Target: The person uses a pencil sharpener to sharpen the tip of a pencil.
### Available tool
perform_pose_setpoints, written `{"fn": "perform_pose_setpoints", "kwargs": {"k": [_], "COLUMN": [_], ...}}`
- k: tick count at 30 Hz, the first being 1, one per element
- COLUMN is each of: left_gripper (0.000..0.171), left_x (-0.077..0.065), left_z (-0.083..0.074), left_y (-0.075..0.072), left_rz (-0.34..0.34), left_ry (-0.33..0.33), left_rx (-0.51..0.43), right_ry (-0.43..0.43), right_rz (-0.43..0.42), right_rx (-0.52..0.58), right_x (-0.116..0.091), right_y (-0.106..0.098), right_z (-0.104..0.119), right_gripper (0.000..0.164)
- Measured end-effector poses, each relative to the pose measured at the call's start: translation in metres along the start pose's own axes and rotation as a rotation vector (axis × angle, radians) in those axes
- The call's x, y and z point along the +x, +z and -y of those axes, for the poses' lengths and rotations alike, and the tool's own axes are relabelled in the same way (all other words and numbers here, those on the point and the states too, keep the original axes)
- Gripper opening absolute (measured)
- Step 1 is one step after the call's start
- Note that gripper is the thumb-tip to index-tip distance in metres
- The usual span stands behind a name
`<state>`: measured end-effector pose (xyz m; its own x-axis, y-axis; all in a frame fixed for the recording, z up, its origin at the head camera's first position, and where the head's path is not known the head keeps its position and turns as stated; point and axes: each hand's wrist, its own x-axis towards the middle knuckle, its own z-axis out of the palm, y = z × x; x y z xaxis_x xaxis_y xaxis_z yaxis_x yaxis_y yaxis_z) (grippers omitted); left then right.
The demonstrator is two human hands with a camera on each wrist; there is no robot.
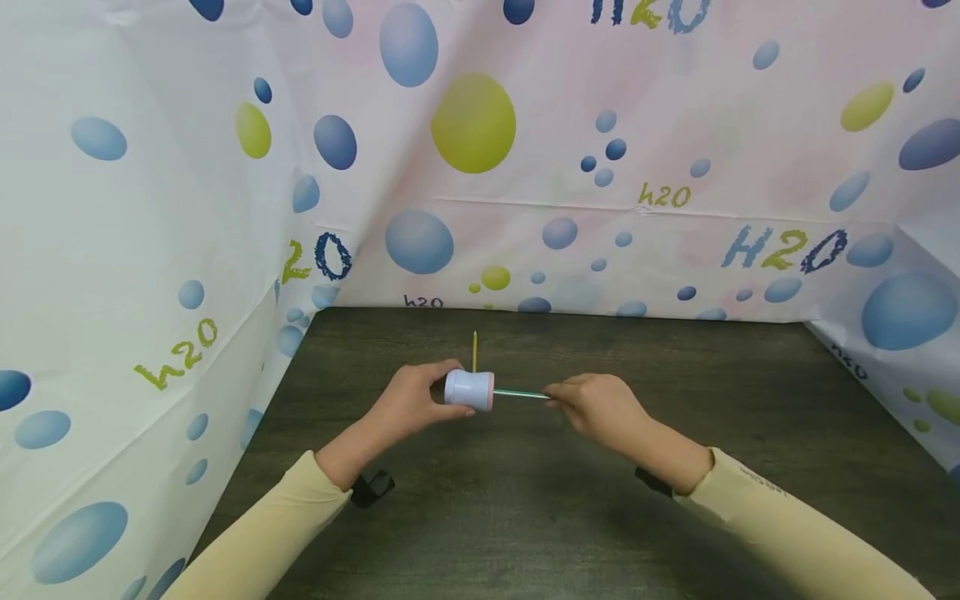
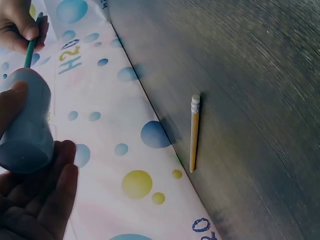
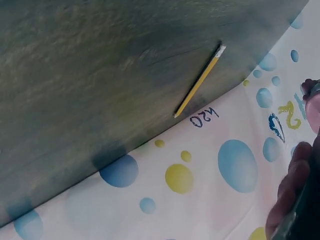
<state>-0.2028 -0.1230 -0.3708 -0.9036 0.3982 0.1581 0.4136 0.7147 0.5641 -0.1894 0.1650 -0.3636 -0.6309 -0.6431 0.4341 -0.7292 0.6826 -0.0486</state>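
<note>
My left hand grips a pale blue, waisted pencil sharpener between thumb and fingers, held sideways over the table. Its pink end faces right in the head view. A slim green pencil runs into that pink end, its tip hidden inside. My right hand pinches the pencil's outer end. In the left wrist view the sharpener has its rounded base toward the camera. At the edge of the right wrist view, only part of the sharpener's pink face shows, near the right hand's fingers.
A yellow pencil with a white eraser end lies on the dark wooden table, beyond the sharpener and pointing toward the back. White sheeting with blue and green dots stands along the table's back and sides.
</note>
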Motion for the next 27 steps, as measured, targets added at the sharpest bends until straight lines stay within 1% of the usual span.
{"fn": "perform_pose_setpoints", "kwargs": {"k": [5,6,8,13,20,23,27], "left_gripper": [0.054,0.054,0.055,0.057,0.058,0.058,0.057], "left_x": [-0.003,-0.004,-0.004,-0.004,-0.004,-0.005,-0.005], "left_z": [0.001,0.001,0.001,0.003,0.005,0.007,0.007], "left_y": [0.001,0.001,0.002,0.002,0.0,0.001,0.0], "left_rz": [-0.056,-0.064,-0.077,-0.09,-0.083,-0.083,-0.095], "left_ry": [0.118,0.138,0.165,0.184,0.187,0.194,0.219], "left_rx": [0.124,0.141,0.16,0.167,0.17,0.176,0.203], "right_ry": [0.19,0.226,0.256,0.268,0.292,0.303,0.314], "right_rz": [0.255,0.292,0.341,0.401,0.498,0.522,0.539], "right_rx": [0.306,0.359,0.416,0.5,0.691,0.73,0.74], "right_x": [0.003,0.003,0.003,0.006,0.01,0.011,0.012], "right_y": [-0.004,-0.005,-0.006,-0.005,-0.005,-0.004,-0.007], "right_z": [-0.001,-0.001,-0.002,-0.008,-0.016,-0.018,-0.019], "right_gripper": [0.024,0.026,0.028,0.029,0.027,0.025,0.024]}}
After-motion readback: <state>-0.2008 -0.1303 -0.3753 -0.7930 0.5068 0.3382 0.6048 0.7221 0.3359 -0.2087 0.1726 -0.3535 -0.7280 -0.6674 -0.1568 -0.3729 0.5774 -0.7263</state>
